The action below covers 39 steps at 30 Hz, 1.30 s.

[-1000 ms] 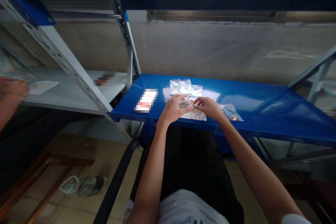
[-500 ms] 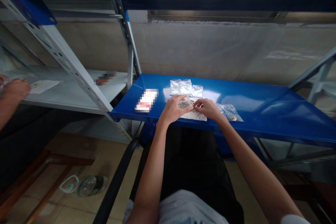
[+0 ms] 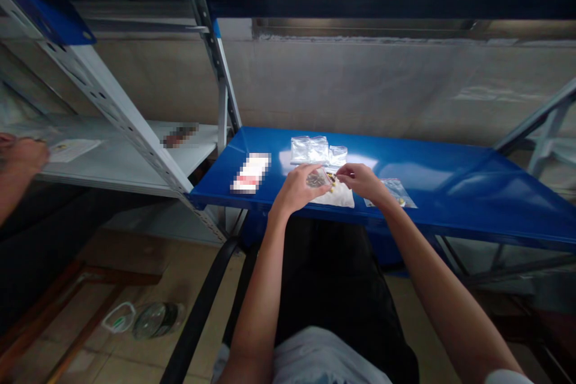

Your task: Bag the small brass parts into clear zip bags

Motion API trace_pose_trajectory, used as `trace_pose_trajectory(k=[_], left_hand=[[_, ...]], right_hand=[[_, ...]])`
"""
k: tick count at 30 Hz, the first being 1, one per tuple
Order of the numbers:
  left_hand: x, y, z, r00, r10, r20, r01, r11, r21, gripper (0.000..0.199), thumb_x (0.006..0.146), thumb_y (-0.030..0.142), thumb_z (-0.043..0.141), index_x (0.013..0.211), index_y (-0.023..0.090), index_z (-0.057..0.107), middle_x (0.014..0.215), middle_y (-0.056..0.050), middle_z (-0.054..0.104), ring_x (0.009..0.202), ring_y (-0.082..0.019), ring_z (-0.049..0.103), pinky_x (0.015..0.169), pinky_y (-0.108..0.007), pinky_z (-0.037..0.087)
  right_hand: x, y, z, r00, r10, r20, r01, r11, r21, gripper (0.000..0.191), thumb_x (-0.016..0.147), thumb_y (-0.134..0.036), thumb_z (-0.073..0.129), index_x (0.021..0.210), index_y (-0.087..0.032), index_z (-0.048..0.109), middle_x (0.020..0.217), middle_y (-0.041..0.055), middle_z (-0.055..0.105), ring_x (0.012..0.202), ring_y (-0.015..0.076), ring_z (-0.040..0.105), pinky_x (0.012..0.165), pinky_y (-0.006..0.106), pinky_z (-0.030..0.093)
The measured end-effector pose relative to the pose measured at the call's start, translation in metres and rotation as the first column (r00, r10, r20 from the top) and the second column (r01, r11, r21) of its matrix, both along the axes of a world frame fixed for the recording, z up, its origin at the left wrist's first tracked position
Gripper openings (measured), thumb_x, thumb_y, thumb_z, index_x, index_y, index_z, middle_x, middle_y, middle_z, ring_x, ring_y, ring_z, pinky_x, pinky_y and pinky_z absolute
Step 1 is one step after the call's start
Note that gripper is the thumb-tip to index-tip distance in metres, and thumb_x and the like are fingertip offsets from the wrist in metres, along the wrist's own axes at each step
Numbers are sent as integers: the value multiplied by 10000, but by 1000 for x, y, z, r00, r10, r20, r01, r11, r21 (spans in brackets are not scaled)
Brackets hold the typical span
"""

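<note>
Blue metal surface (image 3: 450, 169): your left hand (image 3: 299, 187) grips a clear plastic bag (image 3: 321, 174) of dark bits (image 3: 315, 180); hold it steady. Can't tell if your right hand (image 3: 356, 179) pinches anything.

Our left hand (image 3: 299, 185) out front, back upward, fingers curled, thumb pointing right; our right hand (image 3: 362, 179) close by, not touching it, thumb and fingertips drawn together; left forearm (image 3: 261, 294) reaching steeply forward, right forearm (image 3: 436, 276) slanting inward, both bare
</note>
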State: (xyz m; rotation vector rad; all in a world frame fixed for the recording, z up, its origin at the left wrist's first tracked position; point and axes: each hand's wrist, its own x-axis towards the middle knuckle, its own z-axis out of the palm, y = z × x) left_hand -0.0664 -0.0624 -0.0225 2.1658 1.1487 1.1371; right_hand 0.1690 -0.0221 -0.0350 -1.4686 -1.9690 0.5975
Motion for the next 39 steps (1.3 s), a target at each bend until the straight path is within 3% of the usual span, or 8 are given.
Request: trace_pose_trajectory(k=[4,11,16,21,27,39], left_hand=[[3,0,0,1000,-18,-11,18,1000,-15,583,836,386,844,1352,184,662,1264,-110,718,1145,-256,698,1011,-374,557],[6,-3,4,999,-24,30,26,998,-65,546,844,415,841,1311,182,680,1237,-116,734,1118,-251,709,976,-367,570],[4,-3,3,998,-27,48,30,998,-49,541,850,414,834,1318,195,677,1260,-109,728,1114,-240,709,964,-354,574],[0,-2,2,998,-12,58,16,998,-59,545,846,424,830,1316,194,678,1242,-96,736,1087,-227,715,930,-340,587],[-3,0,0,998,-9,63,11,999,-43,507,856,398,819,1300,196,683,1202,-76,749,1066,-216,719,917,-334,584],[-4,-1,0,999,-2,54,3,1000,-22,506,864,406,810,1307,200,678,1196,-70,749,1066,-210,715,915,-324,576]], right_hand=[[-4,-10,19,972,169,-162,-175,984,-24,242,865,-400,627,860,-173,713,675,34,664,566,153,541,577,291,438],[-20,-26,37,968,234,-91,-233,972,17,295,895,-425,609,832,-167,737,680,42,671,646,165,580,616,289,423],[-11,-17,29,968,196,-154,-201,979,-16,358,942,-471,563,869,-161,728,656,26,642,589,143,547,575,272,396],[-6,-8,7,991,5,132,-10,999,43,177,839,-318,703,878,-164,782,766,56,740,671,171,613,624,272,396],[-17,-8,-6,970,23,242,-34,999,39,141,830,-281,733,864,-162,799,792,57,763,711,180,652,649,263,403],[-18,-9,-5,946,38,323,-51,998,31,147,862,-223,679,877,-146,803,829,67,772,748,184,650,665,260,378]])
